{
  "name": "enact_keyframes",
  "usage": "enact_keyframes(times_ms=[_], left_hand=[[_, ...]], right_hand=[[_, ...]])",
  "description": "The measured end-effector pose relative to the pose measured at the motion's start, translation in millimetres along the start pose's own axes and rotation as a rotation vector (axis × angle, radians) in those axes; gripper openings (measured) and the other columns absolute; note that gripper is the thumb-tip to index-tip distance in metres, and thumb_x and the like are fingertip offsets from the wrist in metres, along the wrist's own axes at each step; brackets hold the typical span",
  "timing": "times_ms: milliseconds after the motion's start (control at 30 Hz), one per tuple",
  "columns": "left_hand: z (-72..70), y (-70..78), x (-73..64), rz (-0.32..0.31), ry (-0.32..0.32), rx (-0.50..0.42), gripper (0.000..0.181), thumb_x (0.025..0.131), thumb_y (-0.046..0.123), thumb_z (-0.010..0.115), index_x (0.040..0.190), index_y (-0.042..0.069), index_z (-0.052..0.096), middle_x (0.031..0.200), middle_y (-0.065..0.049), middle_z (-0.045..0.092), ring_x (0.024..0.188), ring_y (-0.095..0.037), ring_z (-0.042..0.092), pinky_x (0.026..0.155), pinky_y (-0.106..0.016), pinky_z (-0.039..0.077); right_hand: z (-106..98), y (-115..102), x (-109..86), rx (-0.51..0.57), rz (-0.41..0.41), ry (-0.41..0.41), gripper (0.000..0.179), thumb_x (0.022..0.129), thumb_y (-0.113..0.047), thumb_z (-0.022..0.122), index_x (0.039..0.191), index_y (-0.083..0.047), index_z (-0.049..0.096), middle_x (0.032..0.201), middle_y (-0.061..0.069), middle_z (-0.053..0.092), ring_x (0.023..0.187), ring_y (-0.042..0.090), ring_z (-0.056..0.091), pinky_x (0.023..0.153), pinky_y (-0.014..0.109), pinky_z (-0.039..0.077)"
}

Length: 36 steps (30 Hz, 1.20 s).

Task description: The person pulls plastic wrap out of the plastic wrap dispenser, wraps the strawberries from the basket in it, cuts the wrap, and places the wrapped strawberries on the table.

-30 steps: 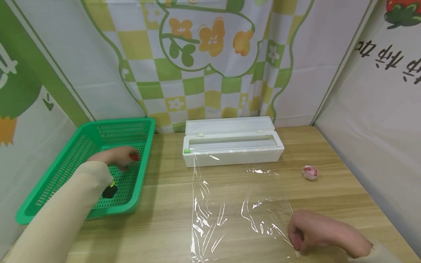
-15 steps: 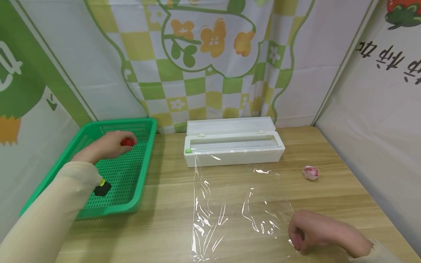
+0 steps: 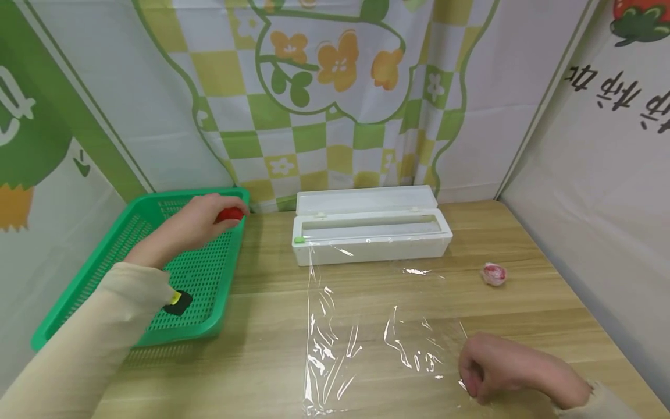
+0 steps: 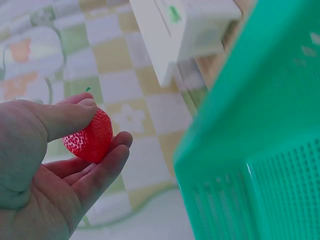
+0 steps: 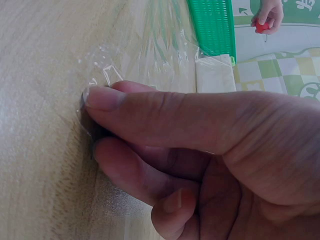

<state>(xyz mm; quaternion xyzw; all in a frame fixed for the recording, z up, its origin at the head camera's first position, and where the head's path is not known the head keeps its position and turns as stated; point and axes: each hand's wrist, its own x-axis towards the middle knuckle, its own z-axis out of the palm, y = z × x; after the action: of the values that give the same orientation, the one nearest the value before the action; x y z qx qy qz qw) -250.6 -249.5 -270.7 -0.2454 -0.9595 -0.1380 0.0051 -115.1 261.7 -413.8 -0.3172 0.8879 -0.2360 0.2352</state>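
Observation:
My left hand (image 3: 204, 218) pinches a red strawberry (image 4: 95, 136) between thumb and fingers, above the far right rim of the green basket (image 3: 222, 302). A small green stem shows at the strawberry's top in the left wrist view. At the lower right, my right hand (image 3: 499, 369) pinches the near corner of a clear plastic wrap sheet (image 3: 366, 343) against the table. The sheet runs back over the front of a white wrap dispenser (image 3: 371, 251), whose lid stands open at the back. In the right wrist view, thumb and forefinger grip the film's edge.
A black item with a yellow part (image 3: 179, 302) lies in the basket's near end. On the right of the table sits a small wrapped red-and-white ball (image 3: 494, 274). A checkered curtain (image 3: 335, 134) hangs behind the table, with white printed walls at both sides.
My left hand has risen from inside the basket with the strawberry and shifted right to its far rim. The right hand stays in place on the wrap's corner.

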Motion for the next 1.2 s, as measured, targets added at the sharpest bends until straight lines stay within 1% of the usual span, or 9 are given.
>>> enact_keyframes(times_ms=[100,167,267,467,600,767,833,1000,1200], left_hand=[[4.9,12.1,1.2,0.034,0.019,-0.007,0.027,0.097,0.008,0.06,0.124,0.008,0.063,0.116,-0.014,0.067,0.105,-0.031,0.061,0.087,-0.047,0.053],[9.3,19.0,1.7,0.058,0.032,-0.011,0.027,0.096,0.008,0.062,0.123,0.009,0.064,0.115,-0.013,0.068,0.106,-0.03,0.061,0.088,-0.048,0.053],[17.2,27.3,3.2,0.093,0.049,-0.028,0.026,0.094,0.007,0.064,0.121,0.01,0.066,0.113,-0.009,0.07,0.104,-0.028,0.062,0.088,-0.045,0.053],[36.1,41.2,8.8,0.153,0.088,-0.079,0.025,0.092,0.006,0.067,0.116,0.01,0.07,0.115,-0.008,0.071,0.107,-0.025,0.063,0.089,-0.04,0.056],[48.6,50.6,10.1,0.184,0.096,-0.116,0.023,0.091,0.006,0.069,0.114,0.008,0.071,0.113,-0.008,0.071,0.106,-0.024,0.065,0.087,-0.038,0.058],[62.2,62.6,10.2,0.25,0.111,-0.153,0.022,0.089,0.003,0.07,0.111,0.007,0.071,0.106,-0.007,0.07,0.096,-0.02,0.067,0.083,-0.035,0.058],[66.8,67.8,10.4,0.265,0.105,-0.166,0.022,0.089,0.003,0.07,0.111,0.008,0.071,0.105,-0.005,0.07,0.094,-0.018,0.066,0.082,-0.033,0.058],[78.8,78.2,12.3,0.292,0.08,-0.183,0.022,0.089,0.005,0.07,0.11,0.01,0.071,0.103,-0.003,0.069,0.094,-0.016,0.064,0.082,-0.031,0.058],[92.3,87.8,15.1,0.365,0.093,-0.182,0.023,0.088,0.002,0.07,0.108,0.013,0.072,0.102,-0.003,0.068,0.091,-0.016,0.064,0.082,-0.031,0.057]], right_hand=[[0.1,0.1,0.0,0.0,0.011,-0.002,0.029,0.056,0.006,0.073,0.058,-0.022,0.066,0.054,-0.024,0.05,0.051,-0.01,0.044,0.045,0.016,0.043],[0.1,0.2,0.1,-0.001,0.017,-0.005,0.029,0.057,0.006,0.073,0.058,-0.022,0.066,0.054,-0.024,0.05,0.051,-0.01,0.044,0.045,0.016,0.042],[0.0,0.3,0.2,-0.001,0.02,-0.01,0.028,0.057,0.005,0.074,0.057,-0.022,0.066,0.054,-0.025,0.049,0.051,-0.01,0.044,0.045,0.015,0.042],[0.3,1.2,-0.3,-0.003,0.013,-0.007,0.028,0.057,0.005,0.073,0.057,-0.022,0.066,0.053,-0.025,0.049,0.05,-0.01,0.043,0.045,0.015,0.041],[0.8,1.6,-0.5,0.0,0.012,-0.003,0.028,0.056,0.005,0.073,0.057,-0.022,0.066,0.053,-0.025,0.049,0.05,-0.01,0.044,0.044,0.015,0.042],[0.7,2.7,-0.4,0.0,0.008,0.005,0.028,0.056,0.005,0.075,0.058,-0.022,0.066,0.054,-0.023,0.051,0.051,-0.01,0.045,0.045,0.016,0.043],[0.4,2.8,-0.3,0.003,0.013,0.003,0.028,0.056,0.004,0.076,0.058,-0.022,0.066,0.053,-0.023,0.051,0.051,-0.01,0.045,0.045,0.016,0.043],[0.7,3.8,0.5,-0.002,0.005,0.002,0.027,0.056,0.005,0.076,0.059,-0.021,0.067,0.053,-0.021,0.053,0.051,-0.011,0.044,0.045,0.015,0.042],[1.0,4.9,0.6,0.012,0.014,-0.006,0.026,0.057,0.004,0.078,0.06,-0.02,0.067,0.054,-0.019,0.055,0.051,-0.01,0.045,0.045,0.015,0.043]])
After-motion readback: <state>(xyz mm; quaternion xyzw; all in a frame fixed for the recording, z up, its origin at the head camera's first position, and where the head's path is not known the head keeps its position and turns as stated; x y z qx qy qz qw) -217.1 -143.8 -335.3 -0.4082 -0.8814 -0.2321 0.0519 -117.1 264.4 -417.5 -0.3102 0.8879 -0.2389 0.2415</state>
